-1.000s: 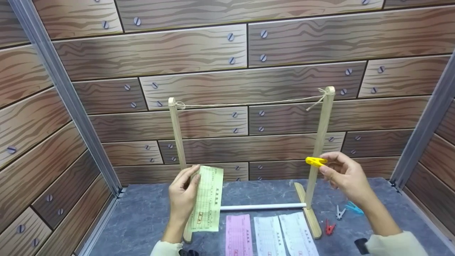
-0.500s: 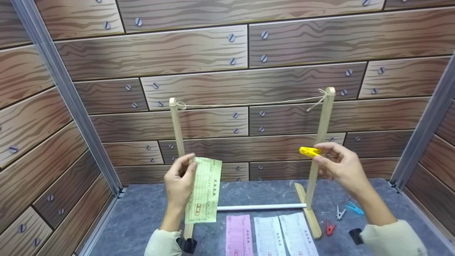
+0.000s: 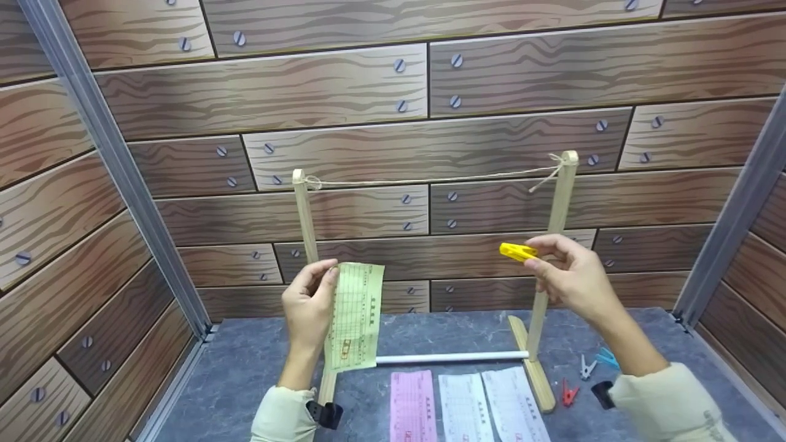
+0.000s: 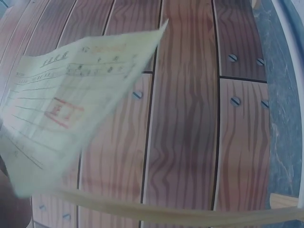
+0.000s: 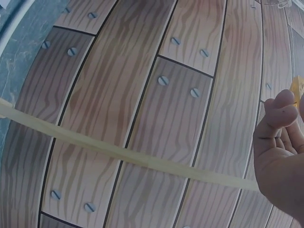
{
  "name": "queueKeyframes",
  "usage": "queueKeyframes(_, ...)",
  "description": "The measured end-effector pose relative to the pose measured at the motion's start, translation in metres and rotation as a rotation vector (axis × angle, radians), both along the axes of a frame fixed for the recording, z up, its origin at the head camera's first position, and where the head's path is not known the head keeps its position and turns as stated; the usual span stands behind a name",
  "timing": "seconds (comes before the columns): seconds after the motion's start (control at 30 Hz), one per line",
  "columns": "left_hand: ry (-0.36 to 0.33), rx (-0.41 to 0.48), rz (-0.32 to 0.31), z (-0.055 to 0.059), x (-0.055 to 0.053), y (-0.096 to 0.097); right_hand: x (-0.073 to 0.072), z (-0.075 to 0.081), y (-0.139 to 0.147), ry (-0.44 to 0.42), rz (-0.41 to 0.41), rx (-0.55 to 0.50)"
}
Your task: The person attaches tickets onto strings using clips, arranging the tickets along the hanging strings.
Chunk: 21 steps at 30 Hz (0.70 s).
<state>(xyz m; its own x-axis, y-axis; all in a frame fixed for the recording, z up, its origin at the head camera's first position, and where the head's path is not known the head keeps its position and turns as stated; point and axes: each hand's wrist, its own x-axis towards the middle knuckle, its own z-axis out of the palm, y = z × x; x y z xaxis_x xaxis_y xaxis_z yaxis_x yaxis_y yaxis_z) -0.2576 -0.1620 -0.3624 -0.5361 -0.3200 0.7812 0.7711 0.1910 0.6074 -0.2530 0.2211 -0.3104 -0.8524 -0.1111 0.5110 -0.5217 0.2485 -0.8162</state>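
Note:
My left hand (image 3: 310, 304) pinches a green printed paper slip (image 3: 357, 316) near its upper left corner, so it hangs in front of the rack's left post. In the left wrist view the slip (image 4: 66, 104) shows printed lines and a red stamp. A yellow clothespin (image 3: 517, 252) is held between the thumb and fingers of my right hand (image 3: 571, 276), in front of the right post. Only a bit of the clothespin (image 5: 297, 88) shows in the right wrist view. Above both hands, a thin string (image 3: 430, 180) runs between the two post tops.
A pink slip (image 3: 411, 405) and two whitish slips (image 3: 465, 405) lie on the dark table. Red (image 3: 569, 393), grey (image 3: 587, 367) and blue clothespins (image 3: 607, 356) lie at the right. A white crossbar (image 3: 451, 356) joins the rack's wooden feet.
My left hand has raised the green slip. My right hand has moved up and to the left with the yellow clothespin. The rack and the things on the table have stayed put.

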Motion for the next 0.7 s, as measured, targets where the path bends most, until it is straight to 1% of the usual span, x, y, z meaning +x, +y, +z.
queueKeyframes(0.3,0.015,0.02,0.01,0.008,-0.003,0.0,-0.001,0.01,-0.011,-0.013,0.028,0.015)
queueKeyframes(0.5,0.012,0.027,-0.002,0.015,-0.005,0.0,-0.002,0.016,-0.018,-0.014,0.036,0.041)
queueKeyframes(0.7,0.021,0.027,-0.005,0.02,-0.008,0.0,-0.003,0.021,-0.03,-0.024,0.066,0.047)
